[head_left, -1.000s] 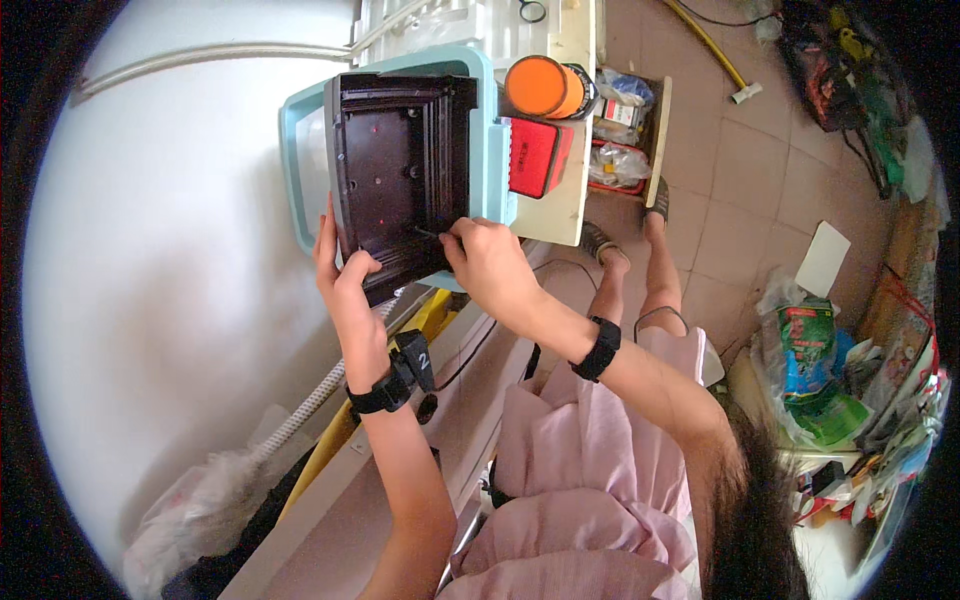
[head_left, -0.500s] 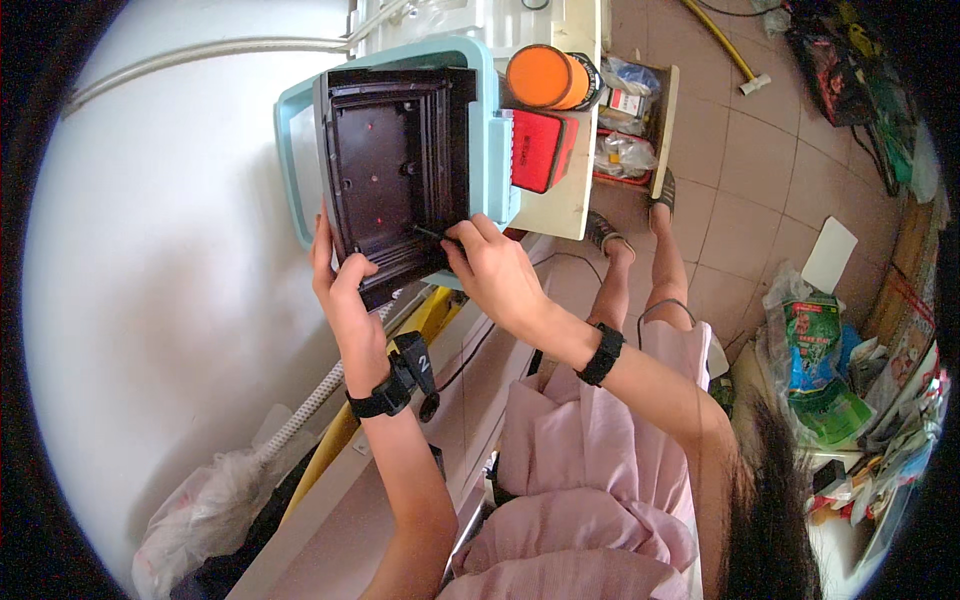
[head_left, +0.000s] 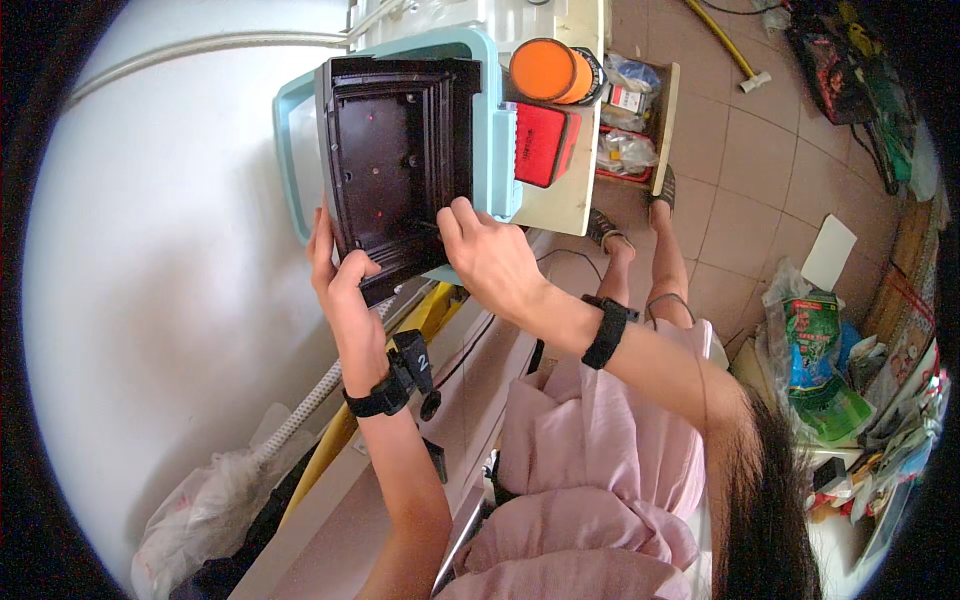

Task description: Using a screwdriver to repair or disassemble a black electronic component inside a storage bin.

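Observation:
My left hand (head_left: 345,275) grips the lower left corner of a black plastic housing (head_left: 385,170), thumb over the rim and fingers along the outer side. The housing is tilted, its hollow side facing me, with several small red spots on its inner floor. Against a light blue plastic bin (head_left: 495,120) it rests, partly over the bin's opening. My right hand (head_left: 490,250) is closed at the housing's lower right inner corner, pinching a thin dark rod (head_left: 428,226). Only a short piece of the rod shows; my fingers hide the rest.
An orange-lidded round container (head_left: 545,70) and a red box (head_left: 545,145) stand right of the bin. Beyond them an open drawer (head_left: 662,130) holds bagged items. A white wall (head_left: 180,250) borders the left; a yellow bar (head_left: 430,315) runs below the housing.
My right hand has turned at the wrist, its knuckles now higher and more upright at the same corner. The housing has shifted slightly upward; my left hand keeps its grip.

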`<state>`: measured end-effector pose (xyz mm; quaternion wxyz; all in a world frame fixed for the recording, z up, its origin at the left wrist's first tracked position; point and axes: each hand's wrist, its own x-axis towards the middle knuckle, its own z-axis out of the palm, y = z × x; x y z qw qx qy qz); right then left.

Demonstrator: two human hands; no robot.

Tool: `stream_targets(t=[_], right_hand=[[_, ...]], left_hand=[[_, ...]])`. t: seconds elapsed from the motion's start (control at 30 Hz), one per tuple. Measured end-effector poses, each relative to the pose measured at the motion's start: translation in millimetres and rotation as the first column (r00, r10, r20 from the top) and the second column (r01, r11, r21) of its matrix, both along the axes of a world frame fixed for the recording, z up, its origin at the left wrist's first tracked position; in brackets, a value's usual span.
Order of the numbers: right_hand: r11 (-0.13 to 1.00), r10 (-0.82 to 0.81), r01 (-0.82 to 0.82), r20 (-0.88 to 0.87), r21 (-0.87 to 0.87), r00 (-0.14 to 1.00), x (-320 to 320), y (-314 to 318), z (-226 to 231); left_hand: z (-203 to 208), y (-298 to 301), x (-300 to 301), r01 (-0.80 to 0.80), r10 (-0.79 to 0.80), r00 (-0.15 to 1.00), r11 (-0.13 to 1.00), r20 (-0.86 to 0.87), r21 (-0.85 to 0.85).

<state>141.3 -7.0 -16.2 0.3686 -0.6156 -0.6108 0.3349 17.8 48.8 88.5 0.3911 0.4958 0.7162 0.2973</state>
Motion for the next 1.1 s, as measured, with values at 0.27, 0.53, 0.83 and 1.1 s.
stream_targets(t=[0.27,0.53,0.83,1.1], right_hand=[[0.980,0.149,-0.169,0.166,0.108,0.975,12,5,5],[0.847,0.338,-0.326,-0.048,-0.420,0.940,15,34,30],[0.731,0.655,-0.574,0.145,-0.368,0.742,28,44,23],[0.896,0.269,-0.407,0.512,0.179,0.816,9,31,-17]], left_hand=[[1,2,-1,0.019,-0.019,1.000,1.000,0.015,0.004],[6,3,3,0.093,-0.090,0.995,0.994,-0.049,0.060],[10,4,4,0.107,-0.102,0.993,0.992,-0.066,0.065],[2,5,-2,0.143,-0.136,0.988,0.985,-0.077,0.099]])
